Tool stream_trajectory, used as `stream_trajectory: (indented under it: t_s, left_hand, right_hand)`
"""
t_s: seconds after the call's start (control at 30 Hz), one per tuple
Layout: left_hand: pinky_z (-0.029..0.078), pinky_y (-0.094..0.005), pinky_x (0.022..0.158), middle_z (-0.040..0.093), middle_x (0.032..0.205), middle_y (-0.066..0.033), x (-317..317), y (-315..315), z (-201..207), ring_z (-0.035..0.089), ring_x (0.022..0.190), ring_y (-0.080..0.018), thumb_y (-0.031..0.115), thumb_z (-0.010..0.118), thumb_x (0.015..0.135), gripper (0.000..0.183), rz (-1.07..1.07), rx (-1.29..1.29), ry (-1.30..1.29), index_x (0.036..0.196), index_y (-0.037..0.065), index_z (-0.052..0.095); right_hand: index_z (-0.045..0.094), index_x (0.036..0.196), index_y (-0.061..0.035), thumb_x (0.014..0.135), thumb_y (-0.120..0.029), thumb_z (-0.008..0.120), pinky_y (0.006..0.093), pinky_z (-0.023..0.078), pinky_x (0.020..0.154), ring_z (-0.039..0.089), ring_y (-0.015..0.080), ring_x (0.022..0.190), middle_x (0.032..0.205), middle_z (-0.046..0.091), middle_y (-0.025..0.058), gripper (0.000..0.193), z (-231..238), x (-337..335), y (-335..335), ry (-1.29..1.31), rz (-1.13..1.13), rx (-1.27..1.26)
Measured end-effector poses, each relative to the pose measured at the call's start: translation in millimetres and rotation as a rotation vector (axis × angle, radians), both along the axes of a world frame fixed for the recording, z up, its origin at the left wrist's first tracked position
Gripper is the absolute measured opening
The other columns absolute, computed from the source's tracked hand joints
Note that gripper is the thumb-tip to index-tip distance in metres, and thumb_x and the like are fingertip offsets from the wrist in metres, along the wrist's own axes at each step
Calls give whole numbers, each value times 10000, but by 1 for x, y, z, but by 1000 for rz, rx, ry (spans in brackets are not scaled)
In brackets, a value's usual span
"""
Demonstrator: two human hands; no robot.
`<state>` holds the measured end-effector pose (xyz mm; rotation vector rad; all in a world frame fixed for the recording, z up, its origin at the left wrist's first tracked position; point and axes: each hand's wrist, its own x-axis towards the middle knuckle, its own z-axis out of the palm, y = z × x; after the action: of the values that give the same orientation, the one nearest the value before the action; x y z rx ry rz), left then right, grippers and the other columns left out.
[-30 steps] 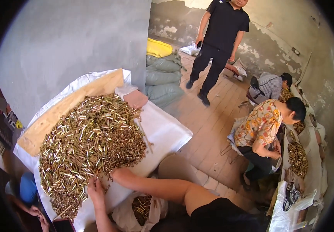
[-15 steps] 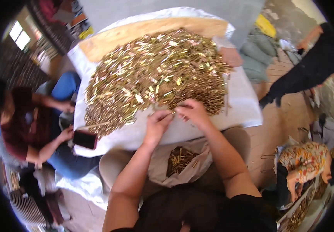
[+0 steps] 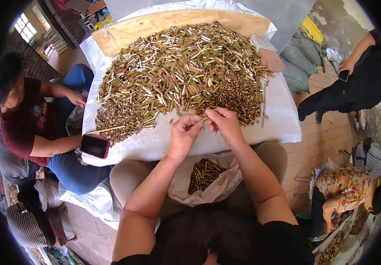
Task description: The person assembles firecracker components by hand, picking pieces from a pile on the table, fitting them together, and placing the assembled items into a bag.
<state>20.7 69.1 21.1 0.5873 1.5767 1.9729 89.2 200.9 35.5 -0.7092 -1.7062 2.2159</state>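
Observation:
Over the near edge of the pile, my left hand and my right hand meet with fingers pinched. Between their fingertips is a thin brass-coloured metal rod, partly covered by the fingers. Whether it is a bolt or a tube I cannot tell. Just beyond my hands spreads a large heap of brass-coloured metal rods. Shorter, nut-like pieces gather at the heap's right front, with more small pieces at its left front. In my lap, a white sack holds several more finished-looking rods.
A wooden board walls off the heap's far side on the white-covered table. A thin stick and a phone lie at the left edge. One person sits left; another stands right, beside stacked sacks.
My hands stay together over the heap's near edge, the right one slightly turned. The view has shifted a little and become sharper. The person at left has raised the head into view.

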Motion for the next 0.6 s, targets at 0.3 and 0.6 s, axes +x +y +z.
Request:
stream_trajectory:
  t_s: [0.3, 0.6]
  left_hand:
    - [271, -170, 404, 585, 695, -6, -12, -4, 8, 386, 458, -30, 64, 594, 841, 29, -49, 108, -302, 870, 61, 597]
    - [282, -167, 412, 557, 699, 12, -6, -1, 4, 393, 471, -32, 96, 542, 886, 53, -188, -37, -167, 924, 63, 559]
  right_hand:
    - [604, 754, -29, 844, -223, 620, 202, 411, 407, 505, 64, 474, 618, 565, 5, 215, -9, 0, -6, 15, 110, -94]
    - [601, 764, -37, 852, -223, 609, 198, 399, 422, 489, 54, 483, 618, 556, -2, 205, 11, 1, 5, 20, 9, 114]
